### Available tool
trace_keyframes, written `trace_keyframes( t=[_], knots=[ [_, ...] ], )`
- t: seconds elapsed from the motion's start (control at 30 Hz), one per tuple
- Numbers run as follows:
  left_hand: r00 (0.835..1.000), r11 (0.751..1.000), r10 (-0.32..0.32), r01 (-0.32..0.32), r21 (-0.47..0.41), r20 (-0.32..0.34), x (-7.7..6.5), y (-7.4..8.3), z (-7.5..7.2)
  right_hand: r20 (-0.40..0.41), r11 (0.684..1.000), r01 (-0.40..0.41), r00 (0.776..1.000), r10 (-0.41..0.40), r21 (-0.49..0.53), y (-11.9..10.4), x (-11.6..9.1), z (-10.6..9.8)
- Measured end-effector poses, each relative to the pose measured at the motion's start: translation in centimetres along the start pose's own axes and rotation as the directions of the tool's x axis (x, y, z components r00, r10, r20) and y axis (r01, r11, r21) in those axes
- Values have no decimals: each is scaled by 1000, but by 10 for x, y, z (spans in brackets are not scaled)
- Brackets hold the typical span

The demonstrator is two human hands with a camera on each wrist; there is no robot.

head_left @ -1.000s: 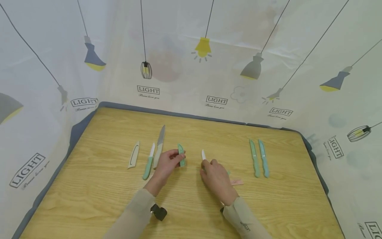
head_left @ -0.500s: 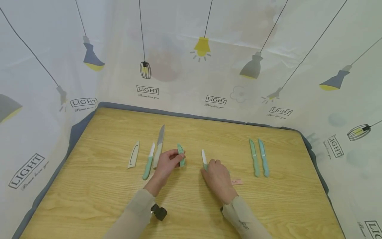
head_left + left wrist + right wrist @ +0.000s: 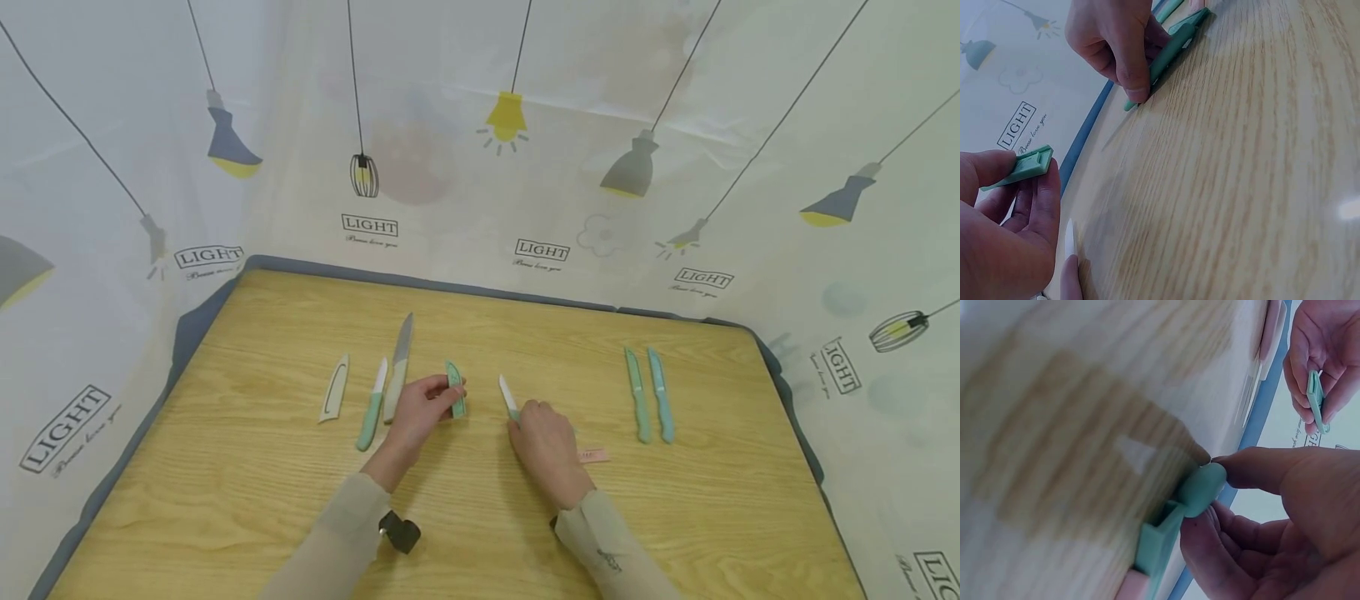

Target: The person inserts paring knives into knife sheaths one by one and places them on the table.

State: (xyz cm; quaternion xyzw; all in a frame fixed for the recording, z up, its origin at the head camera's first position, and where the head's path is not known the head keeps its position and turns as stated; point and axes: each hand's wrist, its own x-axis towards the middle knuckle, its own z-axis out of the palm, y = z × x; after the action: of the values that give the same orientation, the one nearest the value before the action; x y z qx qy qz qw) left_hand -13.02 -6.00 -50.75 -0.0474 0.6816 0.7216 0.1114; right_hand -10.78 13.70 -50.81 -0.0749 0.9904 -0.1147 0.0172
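My left hand (image 3: 416,412) pinches a small green knife sheath (image 3: 1032,164) between thumb and fingers, held up off the table. To its right, my right hand (image 3: 546,450) pinches the green handle (image 3: 1202,489) of a paring knife, low at the tabletop. That knife's pale blade (image 3: 507,392) points away from me and a little left. Another green sheath-like piece (image 3: 1157,550) lies by the butt of the handle, touching a pink piece (image 3: 1133,586). From the head view, the right hand hides most of the handle and that green piece.
Left of the left hand lie a large knife (image 3: 403,342) with a cream handle, a green-handled knife (image 3: 371,417) and a cream sheath (image 3: 333,390). Farther right, a green knife (image 3: 637,396) and a blue knife (image 3: 662,396) lie side by side. A pink strip (image 3: 595,456) sits beside the right wrist.
My right hand's fingers have shifted back along the knife, baring more of it, and the blade tip has swung slightly left. The left hand and its sheath stay put.
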Motion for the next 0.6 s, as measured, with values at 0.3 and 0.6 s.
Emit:
trace_keyframes(
  t=[0.3, 0.6],
  knots=[
    [1000, 1000, -1, 1, -18, -2, 1, -1, 0, 0, 992, -43, 999, 43, 119, 1, -5, -4],
    [999, 998, 25, -23, -60, 35, 2, 0, 0, -10, 941, -57, 998, 64, 333, 8, -16, -18]
  ],
)
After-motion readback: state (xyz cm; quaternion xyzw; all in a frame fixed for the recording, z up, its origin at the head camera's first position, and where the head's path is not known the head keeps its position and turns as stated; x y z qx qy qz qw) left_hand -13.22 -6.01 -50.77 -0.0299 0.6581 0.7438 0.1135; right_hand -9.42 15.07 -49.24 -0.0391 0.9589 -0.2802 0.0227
